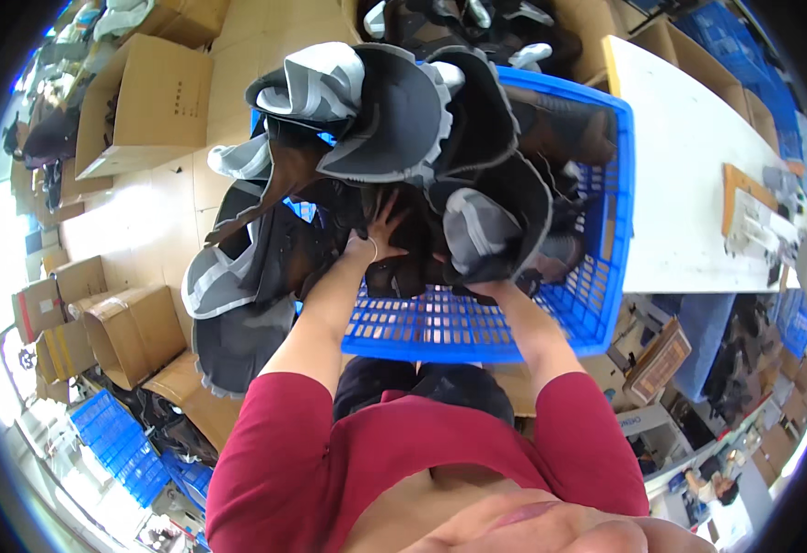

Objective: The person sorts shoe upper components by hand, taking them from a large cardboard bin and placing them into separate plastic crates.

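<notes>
Now our left hand (378, 236), fingers spread, touches a dark shoe piece (415, 229) just to its right, toward the near edge of the blue basket (477, 352), but we can't see the fingers of our right hand (489, 288).

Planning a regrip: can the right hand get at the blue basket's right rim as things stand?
Probably yes: the right rim looks uncovered, though the right hand, partly hidden by a grey-and-black piece, may need to back out first.
</notes>
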`<state>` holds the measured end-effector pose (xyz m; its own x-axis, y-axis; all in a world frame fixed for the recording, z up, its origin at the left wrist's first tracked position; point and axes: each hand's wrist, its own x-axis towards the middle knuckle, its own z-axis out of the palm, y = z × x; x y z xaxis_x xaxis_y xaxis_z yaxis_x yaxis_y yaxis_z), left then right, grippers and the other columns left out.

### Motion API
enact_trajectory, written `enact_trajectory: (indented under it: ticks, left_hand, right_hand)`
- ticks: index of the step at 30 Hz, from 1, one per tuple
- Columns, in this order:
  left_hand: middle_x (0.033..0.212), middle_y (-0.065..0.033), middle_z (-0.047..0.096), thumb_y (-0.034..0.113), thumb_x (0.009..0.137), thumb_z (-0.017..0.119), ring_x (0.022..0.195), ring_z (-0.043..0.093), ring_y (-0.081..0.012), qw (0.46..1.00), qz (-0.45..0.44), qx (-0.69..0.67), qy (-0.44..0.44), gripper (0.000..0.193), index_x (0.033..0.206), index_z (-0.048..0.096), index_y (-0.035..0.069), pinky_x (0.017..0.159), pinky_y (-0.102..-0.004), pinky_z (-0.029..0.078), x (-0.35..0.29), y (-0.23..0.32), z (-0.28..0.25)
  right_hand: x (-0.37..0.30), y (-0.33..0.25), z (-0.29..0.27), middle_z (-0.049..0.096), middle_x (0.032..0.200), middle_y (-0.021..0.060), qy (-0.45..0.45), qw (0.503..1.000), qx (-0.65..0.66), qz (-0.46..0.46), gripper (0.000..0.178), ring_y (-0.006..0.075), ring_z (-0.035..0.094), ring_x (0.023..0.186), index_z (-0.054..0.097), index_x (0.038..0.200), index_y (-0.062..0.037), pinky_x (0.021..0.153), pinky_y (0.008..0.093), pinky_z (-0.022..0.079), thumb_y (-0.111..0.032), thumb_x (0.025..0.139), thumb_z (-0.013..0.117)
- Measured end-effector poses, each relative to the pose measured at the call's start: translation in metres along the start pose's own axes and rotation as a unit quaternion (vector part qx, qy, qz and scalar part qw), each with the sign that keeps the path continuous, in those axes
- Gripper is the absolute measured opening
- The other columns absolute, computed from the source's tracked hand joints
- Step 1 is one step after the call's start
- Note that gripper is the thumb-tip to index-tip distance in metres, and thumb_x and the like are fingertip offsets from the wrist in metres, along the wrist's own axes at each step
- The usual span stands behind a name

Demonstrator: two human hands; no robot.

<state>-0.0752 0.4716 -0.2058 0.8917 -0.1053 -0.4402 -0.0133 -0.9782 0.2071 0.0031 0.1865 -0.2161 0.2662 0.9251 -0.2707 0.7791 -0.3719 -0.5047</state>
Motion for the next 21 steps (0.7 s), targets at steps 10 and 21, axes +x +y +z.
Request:
enact_trajectory:
  ticks: [10,21]
  left_hand:
    - [0.142,-0.0178,0.04,0.026,0.084,0.064,0.138,0.029,-0.0367,0.954,-0.038,-0.271,0.118,0.055,0.132,0.048,0.004,0.113,-0.044,0.027,-0.036,0.061,-0.061]
    - [0.155,0.0038,0.024,0.017,0.093,0.04,0.143,0.021,-0.0182,0.883,0.099,0.389,0.244,0.052,0.144,0.036,0.014,0.12,-0.0406,0.01,0.066,0.059,-0.221]
  right_hand:
    - [-0.101,-0.125,-0.19,0.057,0.119,0.0179,0.161,0.978,0.114,0.073,0.048,0.0394,0.057,0.102,0.052,0.128,-0.012,0.087,0.0435,0.047,-0.017,0.082,0.066]
    - [-0.051,-0.028,-0.222,0.054,0.127,0.0289,0.418,0.79,0.27,0.359,0.091,0.0411,0.051,0.12,0.022,0.146,-0.0011,0.102,0.0407,0.04,-0.031,0.077,0.074]
